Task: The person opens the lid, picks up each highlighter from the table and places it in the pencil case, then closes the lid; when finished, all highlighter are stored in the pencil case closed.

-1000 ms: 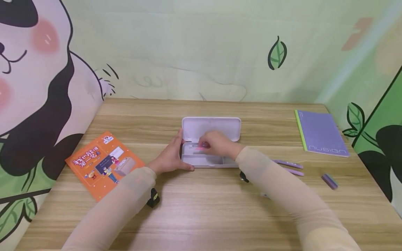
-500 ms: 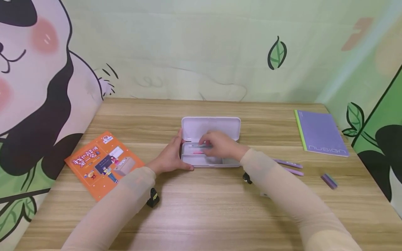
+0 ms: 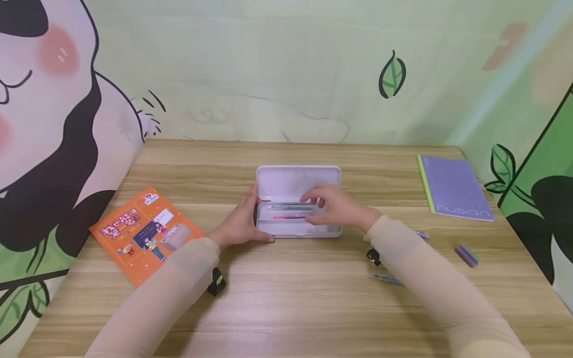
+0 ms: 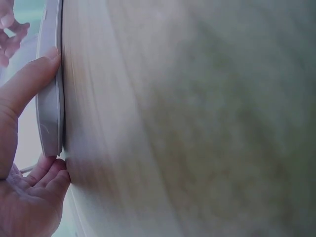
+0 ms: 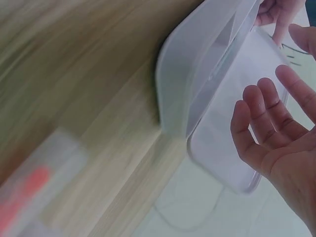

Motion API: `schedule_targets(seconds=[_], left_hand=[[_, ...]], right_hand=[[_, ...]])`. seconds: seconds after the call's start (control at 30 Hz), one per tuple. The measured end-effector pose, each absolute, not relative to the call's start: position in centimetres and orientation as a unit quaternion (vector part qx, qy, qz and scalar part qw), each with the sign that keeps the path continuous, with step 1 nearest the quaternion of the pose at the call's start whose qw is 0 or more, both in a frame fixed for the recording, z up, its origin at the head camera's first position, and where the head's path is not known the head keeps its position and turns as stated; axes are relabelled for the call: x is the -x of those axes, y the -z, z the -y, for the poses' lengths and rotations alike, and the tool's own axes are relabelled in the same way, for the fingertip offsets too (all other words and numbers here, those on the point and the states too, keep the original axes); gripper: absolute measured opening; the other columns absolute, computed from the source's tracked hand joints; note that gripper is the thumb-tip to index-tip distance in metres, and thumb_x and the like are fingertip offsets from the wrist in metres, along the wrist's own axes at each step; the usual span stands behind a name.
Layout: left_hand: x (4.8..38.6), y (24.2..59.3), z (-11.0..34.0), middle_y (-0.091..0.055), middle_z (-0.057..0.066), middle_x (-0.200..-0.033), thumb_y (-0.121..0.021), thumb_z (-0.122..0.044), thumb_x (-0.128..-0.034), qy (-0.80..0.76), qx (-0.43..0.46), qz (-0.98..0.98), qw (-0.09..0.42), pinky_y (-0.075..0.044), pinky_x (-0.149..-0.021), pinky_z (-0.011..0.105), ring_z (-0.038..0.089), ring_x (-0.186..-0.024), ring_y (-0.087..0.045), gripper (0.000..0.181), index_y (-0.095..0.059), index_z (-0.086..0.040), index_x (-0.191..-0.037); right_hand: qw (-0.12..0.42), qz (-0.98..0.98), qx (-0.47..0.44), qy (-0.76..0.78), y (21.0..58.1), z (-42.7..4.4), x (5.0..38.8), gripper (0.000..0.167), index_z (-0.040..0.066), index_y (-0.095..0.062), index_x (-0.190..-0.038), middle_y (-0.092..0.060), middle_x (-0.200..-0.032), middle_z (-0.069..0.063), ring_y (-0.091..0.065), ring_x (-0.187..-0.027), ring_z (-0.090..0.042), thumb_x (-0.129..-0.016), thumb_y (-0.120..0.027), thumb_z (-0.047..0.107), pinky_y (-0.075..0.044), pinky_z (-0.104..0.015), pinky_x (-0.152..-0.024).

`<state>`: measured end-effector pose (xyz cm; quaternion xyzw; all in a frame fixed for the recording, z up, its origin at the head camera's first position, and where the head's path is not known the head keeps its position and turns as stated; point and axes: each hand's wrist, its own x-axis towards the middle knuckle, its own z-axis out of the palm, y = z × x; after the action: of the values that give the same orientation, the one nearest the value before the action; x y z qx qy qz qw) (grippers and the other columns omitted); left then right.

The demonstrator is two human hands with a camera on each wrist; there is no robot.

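Note:
A white pencil case (image 3: 309, 235) lies on the wooden table with its lid (image 3: 297, 181) raised at the back. Its rear compartment holds a clear-and-teal pen (image 3: 288, 207) and a pink-tipped pen (image 3: 282, 216). My left hand (image 3: 239, 221) grips the case's left end; in the left wrist view the thumb (image 4: 32, 81) presses along the front wall and the fingers bend around the end. Above the case's right half is my right hand (image 3: 342, 206), fingers spread and loosely bent, holding nothing. The right wrist view shows its palm (image 5: 291, 163) bare, beside the lid.
An orange book (image 3: 147, 233) lies at left, a purple notebook (image 3: 458, 186) at back right. A small purple-and-teal block (image 3: 466, 256), a blue-tinted pen (image 3: 387, 278) and a purple pen's end (image 3: 422, 234) show around the right sleeve. Patterned walls bound the table.
My right hand has let go of the teal pen in the rear compartment and moved right, its fingers opening. Both pens now show more fully. The left hand keeps its hold.

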<state>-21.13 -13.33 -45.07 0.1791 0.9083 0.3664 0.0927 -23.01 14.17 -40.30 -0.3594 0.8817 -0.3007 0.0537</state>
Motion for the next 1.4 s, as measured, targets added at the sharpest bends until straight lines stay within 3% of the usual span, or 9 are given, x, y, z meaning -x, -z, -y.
schedule_targets(seconds=[0.5, 0.8, 1.1, 1.4], left_hand=[[21.2, 45.1, 13.3, -0.027, 0.023, -0.149, -0.095, -0.035, -0.0561, -0.375, -0.182, -0.905, 0.091, -0.025, -0.117, 0.045, 0.031, -0.130, -0.038, 0.147, 0.012, -0.009, -0.154], [21.3, 45.2, 13.4, -0.032, 0.023, -0.145, -0.095, -0.035, -0.0550, -0.371, -0.180, -0.907, 0.088, -0.027, -0.116, 0.044, 0.031, -0.127, -0.040, 0.148, 0.011, -0.007, -0.154], [21.2, 45.3, 13.5, -0.038, 0.020, -0.138, -0.095, -0.036, -0.0552, -0.369, -0.179, -0.908, 0.085, -0.030, -0.114, 0.044, 0.030, -0.124, -0.042, 0.147, 0.009, -0.006, -0.154], [21.2, 45.4, 13.5, -0.034, 0.022, -0.144, -0.094, -0.037, -0.0568, -0.367, -0.178, -0.908, 0.095, -0.027, -0.116, 0.044, 0.030, -0.128, -0.040, 0.147, 0.013, -0.011, -0.154]], right_hand=[[0.032, -0.898, 0.306, 0.316, 39.7, -20.6, 22.6, 0.045, 0.002, -0.066, -0.116, -0.065, -0.099, -0.018, -0.061, -0.081, -0.031, -0.076, -0.081, 0.014, -0.052, -0.040, -0.073], [0.030, -0.921, 0.260, 0.288, 39.6, -24.6, 21.9, 0.042, 0.002, -0.066, -0.117, -0.065, -0.102, -0.020, -0.061, -0.084, -0.033, -0.079, -0.079, 0.016, -0.052, -0.044, -0.076], [0.028, -0.939, 0.242, 0.242, 40.5, -28.2, 20.9, 0.039, 0.005, -0.069, -0.114, -0.065, -0.097, -0.015, -0.063, -0.082, -0.028, -0.080, -0.079, 0.020, -0.053, -0.040, -0.072], [0.029, -0.942, 0.246, 0.225, 41.9, -30.8, 19.9, 0.033, 0.004, -0.070, -0.108, -0.067, -0.093, -0.012, -0.060, -0.076, -0.021, -0.078, -0.080, 0.015, -0.051, -0.033, -0.067]])
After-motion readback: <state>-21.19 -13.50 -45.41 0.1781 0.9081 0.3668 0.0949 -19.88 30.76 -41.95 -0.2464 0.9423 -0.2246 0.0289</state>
